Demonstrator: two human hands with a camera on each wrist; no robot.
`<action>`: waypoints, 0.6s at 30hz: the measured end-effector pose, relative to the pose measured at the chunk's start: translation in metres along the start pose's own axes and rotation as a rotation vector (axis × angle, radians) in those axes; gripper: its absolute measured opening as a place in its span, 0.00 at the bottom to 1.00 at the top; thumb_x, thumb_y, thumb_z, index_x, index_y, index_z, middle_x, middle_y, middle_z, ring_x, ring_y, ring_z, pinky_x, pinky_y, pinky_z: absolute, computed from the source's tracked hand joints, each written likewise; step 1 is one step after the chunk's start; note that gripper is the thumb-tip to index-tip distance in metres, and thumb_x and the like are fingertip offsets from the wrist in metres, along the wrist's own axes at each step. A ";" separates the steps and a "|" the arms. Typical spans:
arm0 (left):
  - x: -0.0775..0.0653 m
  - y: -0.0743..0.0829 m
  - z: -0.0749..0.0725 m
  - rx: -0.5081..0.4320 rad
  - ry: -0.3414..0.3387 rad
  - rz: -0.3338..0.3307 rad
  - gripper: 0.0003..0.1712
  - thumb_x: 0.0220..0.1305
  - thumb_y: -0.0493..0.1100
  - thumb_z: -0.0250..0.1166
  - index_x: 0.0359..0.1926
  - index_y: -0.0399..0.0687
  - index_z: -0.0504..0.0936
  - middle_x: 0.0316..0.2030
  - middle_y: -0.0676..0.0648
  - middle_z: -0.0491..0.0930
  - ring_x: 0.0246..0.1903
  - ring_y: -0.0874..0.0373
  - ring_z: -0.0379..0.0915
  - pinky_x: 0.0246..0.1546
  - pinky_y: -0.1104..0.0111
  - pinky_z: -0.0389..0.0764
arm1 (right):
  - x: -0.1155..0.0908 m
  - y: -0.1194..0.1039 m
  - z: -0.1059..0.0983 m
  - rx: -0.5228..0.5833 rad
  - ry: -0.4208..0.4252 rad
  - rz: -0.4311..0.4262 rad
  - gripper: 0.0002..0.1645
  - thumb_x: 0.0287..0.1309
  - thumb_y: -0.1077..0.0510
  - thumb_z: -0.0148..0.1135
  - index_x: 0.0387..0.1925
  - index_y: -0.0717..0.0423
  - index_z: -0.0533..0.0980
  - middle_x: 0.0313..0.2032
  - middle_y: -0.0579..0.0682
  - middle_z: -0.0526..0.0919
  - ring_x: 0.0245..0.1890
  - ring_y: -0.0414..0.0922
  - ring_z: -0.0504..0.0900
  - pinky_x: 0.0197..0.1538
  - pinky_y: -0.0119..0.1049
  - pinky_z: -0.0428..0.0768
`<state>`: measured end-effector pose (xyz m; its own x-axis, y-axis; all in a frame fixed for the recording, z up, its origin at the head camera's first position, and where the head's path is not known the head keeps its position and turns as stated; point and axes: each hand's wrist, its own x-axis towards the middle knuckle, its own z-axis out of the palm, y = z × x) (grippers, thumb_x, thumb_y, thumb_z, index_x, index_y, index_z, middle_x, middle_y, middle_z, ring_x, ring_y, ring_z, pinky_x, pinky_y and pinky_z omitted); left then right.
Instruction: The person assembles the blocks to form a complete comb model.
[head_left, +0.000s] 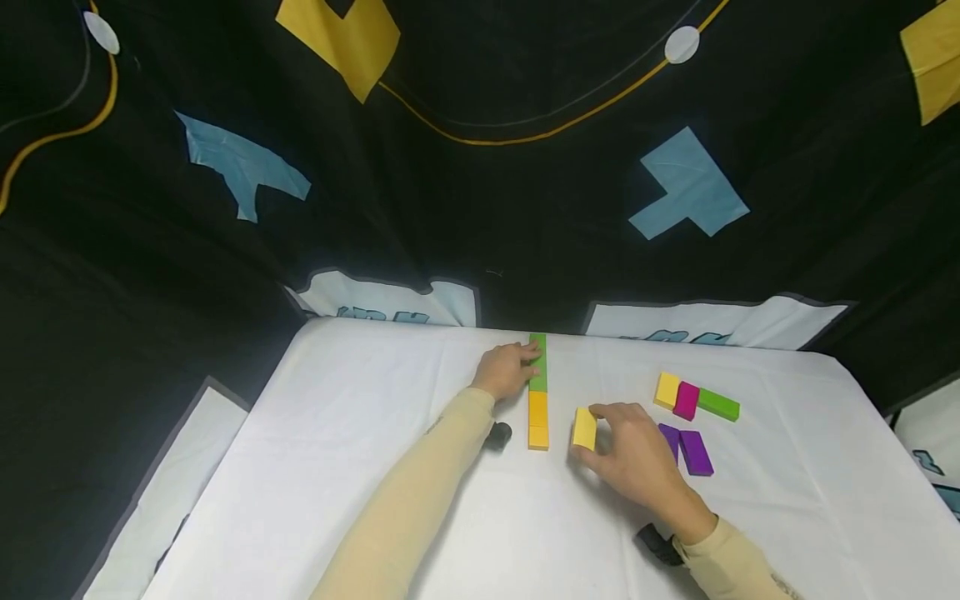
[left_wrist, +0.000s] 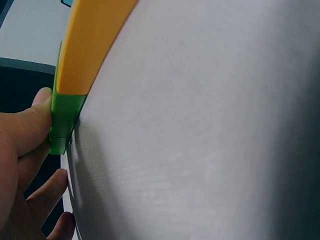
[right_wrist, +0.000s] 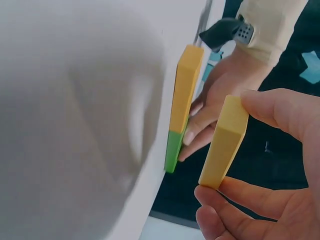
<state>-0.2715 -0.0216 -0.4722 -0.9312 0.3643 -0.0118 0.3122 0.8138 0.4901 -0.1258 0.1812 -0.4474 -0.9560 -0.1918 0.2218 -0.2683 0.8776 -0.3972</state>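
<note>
On the white table, a row of blocks runs away from me: an orange-yellow block (head_left: 537, 412) at the near end and a green block (head_left: 538, 379) at the far end. My left hand (head_left: 504, 371) is at the row's left side, thumb and fingertips touching the green block with the fingers loosely extended. To the right of the row, my right hand (head_left: 633, 450) pinches a yellow block (right_wrist: 225, 140) by its two ends between thumb and fingers. In the right wrist view this block is held apart from the row.
Right of my right hand lie another yellow block (head_left: 666, 390), a magenta block (head_left: 686, 401), a second green block (head_left: 718, 405) and a purple block (head_left: 697, 454). One more purple block (head_left: 671, 439) is partly hidden by the hand. A black curtain (head_left: 487, 225) hangs behind the table.
</note>
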 end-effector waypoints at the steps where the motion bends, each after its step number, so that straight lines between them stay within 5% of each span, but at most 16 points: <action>1: 0.000 0.000 0.000 0.003 0.000 -0.002 0.25 0.69 0.52 0.65 0.66 0.59 0.77 0.70 0.60 0.67 0.71 0.52 0.63 0.72 0.58 0.64 | -0.001 -0.001 0.001 0.000 -0.001 -0.005 0.36 0.44 0.46 0.80 0.52 0.62 0.81 0.49 0.57 0.85 0.53 0.56 0.79 0.55 0.55 0.81; 18: 0.004 -0.003 0.002 0.004 0.000 0.000 0.25 0.69 0.52 0.65 0.66 0.60 0.77 0.70 0.61 0.67 0.71 0.52 0.63 0.72 0.58 0.63 | -0.010 -0.023 0.019 0.019 -0.020 -0.101 0.35 0.42 0.44 0.80 0.49 0.61 0.83 0.45 0.54 0.86 0.49 0.53 0.81 0.54 0.49 0.81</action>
<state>-0.2753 -0.0217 -0.4758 -0.9312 0.3643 -0.0118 0.3129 0.8155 0.4868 -0.1124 0.1547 -0.4573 -0.9261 -0.2878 0.2438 -0.3654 0.8448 -0.3908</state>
